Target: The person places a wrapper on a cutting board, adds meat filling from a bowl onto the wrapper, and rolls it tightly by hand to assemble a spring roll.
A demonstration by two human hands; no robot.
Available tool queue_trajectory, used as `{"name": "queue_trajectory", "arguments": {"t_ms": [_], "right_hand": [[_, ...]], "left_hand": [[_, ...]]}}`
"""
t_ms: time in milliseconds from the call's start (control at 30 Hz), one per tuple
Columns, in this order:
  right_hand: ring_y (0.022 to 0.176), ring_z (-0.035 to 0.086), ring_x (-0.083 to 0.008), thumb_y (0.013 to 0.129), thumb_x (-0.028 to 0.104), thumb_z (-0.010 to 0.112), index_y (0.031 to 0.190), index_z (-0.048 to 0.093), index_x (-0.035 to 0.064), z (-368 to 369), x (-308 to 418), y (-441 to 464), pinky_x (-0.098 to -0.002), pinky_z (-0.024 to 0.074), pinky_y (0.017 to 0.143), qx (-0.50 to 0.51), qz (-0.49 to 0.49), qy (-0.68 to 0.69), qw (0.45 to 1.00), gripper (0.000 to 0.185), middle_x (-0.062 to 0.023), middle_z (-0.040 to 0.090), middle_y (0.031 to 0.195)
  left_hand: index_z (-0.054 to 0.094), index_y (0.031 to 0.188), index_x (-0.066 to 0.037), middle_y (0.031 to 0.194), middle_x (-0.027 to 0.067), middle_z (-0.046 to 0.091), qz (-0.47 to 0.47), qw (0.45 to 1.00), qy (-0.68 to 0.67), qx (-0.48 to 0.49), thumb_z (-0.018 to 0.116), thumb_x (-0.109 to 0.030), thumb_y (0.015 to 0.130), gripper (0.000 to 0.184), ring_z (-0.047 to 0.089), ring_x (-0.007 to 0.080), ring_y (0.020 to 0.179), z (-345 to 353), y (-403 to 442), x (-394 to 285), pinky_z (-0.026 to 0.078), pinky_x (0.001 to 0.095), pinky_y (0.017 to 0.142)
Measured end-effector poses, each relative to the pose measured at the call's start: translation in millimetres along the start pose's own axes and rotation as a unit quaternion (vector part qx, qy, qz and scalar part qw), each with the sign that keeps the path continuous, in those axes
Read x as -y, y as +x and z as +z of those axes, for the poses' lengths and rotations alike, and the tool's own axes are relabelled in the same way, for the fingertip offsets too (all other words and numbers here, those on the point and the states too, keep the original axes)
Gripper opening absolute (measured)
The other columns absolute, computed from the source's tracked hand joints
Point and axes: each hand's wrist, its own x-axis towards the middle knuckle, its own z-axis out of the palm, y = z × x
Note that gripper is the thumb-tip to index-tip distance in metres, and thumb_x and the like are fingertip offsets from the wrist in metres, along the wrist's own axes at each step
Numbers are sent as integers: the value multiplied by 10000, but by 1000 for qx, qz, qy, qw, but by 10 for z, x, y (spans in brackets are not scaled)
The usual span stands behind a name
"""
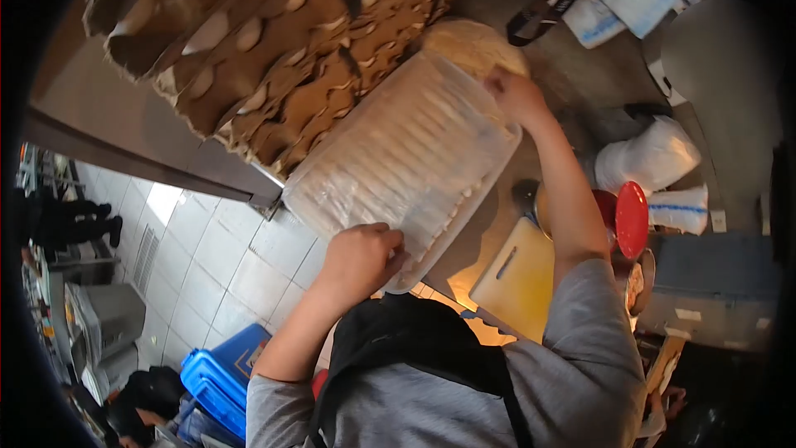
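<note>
A translucent plastic tub (489, 174) holds rows of pale, slim rolls (414, 141) lying side by side. Clear plastic film (352, 207) covers them, shiny and wrinkled toward the near left. At the tub's near end, my left hand (365, 261) is closed, its curled fingers pinching the film by the rim. My right hand (514, 95) is closed at the far right corner, its fingertips partly hidden; it seems to hold the film against the rim there. A round pale board or disc (473, 37) lies just beyond the tub.
Stacked brown egg trays (274, 41) with eggs stand at the left of the counter. On the right are a cutting board (518, 274), a red lid (632, 220), a white plastic bag (651, 158) and a grey bin (696, 282). A blue container (220, 377) stands lower left, near the tiled floor (249, 274).
</note>
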Motion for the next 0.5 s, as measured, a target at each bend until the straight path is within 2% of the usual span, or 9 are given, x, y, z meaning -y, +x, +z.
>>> {"name": "queue_trajectory", "arguments": {"t_ms": [67,100,167,267,300,400,500], "right_hand": [[875,643,-330,844,339,592,1001,597,71,-113,72,-345,-451,492,742,91,40,-112,989,311,-139,674,876],[875,643,-331,834,330,599,990,597,69,-61,37,-455,-454,489,749,71,5,-131,989,303,-139,674,880],[876,642,-333,815,310,612,968,596,66,165,-104,-597,-458,484,764,36,-65,-169,983,288,-141,673,888],[886,641,-339,802,268,612,918,587,42,283,-138,-613,-454,478,788,19,-12,-13,1000,256,-148,671,878],[887,644,-337,808,225,604,937,559,43,321,-144,-633,-466,473,785,-56,-18,-16,998,227,-150,669,873],[845,650,-342,829,152,559,990,519,48,391,-83,-624,-470,487,742,-49,43,1,998,196,-161,658,848],[808,656,-340,828,95,525,1014,485,55,388,-48,-574,-472,499,693,-70,26,-54,996,195,-176,652,849]], "left_hand": [[646,885,-114,819,74,627,35,998,-55,23,712,-200,741,180,641,281,744,116,52,-6,507,385,622],[636,945,-122,864,91,624,41,998,-44,35,717,-186,729,239,635,312,768,237,52,48,514,390,648],[623,961,-128,918,101,620,36,995,-75,46,703,-178,749,232,635,325,821,319,87,67,515,408,689],[609,979,-134,961,111,619,37,990,-106,84,683,-150,759,233,629,347,859,271,137,81,514,422,717],[605,984,-137,969,113,619,38,988,-115,98,676,-138,759,236,627,354,864,251,157,79,514,425,722],[601,988,-131,975,126,614,42,987,-119,102,660,-111,753,242,618,366,878,291,155,76,507,432,722],[605,986,-98,942,147,602,91,974,-164,130,659,-84,765,228,609,359,874,352,180,157,489,400,717]]}}
